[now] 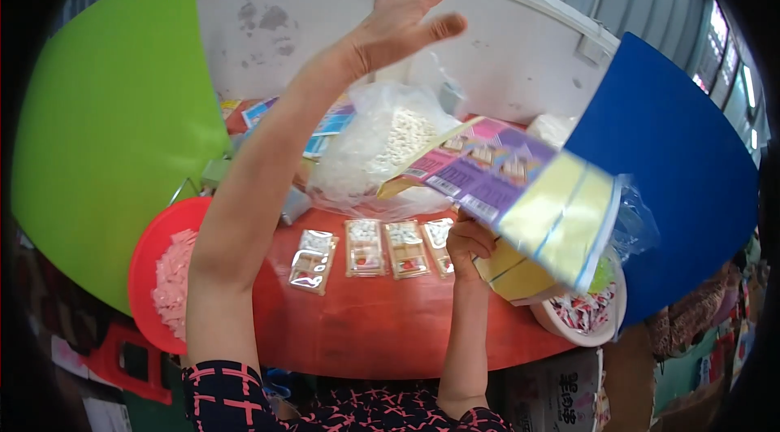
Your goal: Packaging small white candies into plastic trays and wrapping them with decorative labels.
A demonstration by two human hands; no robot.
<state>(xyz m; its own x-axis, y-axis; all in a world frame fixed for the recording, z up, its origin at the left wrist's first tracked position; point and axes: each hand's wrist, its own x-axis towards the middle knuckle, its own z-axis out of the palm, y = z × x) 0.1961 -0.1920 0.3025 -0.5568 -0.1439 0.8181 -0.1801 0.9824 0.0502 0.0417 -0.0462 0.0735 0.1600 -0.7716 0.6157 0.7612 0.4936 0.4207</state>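
My left hand [410, 19] is raised high in front of the white wall, holding nothing, its fingers stretched and the thumb apart. Low on the right, my right hand [470, 243] grips the edge of a folded, floppy printed sheet [496, 168], pink and purple on one face and pale yellow with blue lines on the other. Beyond my right hand, the sheet hides part of the table. Several small clear-wrapped trays stand in a row in front of me, among them one tray [313, 261] at the left, with white pieces and small compartments. The rightmost tray [439, 238] sits beside my right hand.
A clear plastic bag [341, 176] of white pellets lies behind the trays on the red table [366, 334]. At left is a red basin [146, 269] of pink pieces; at right, a white bucket [616, 314] of small wrapped packets. Green [114, 131] and blue [674, 172] panels flank the table.
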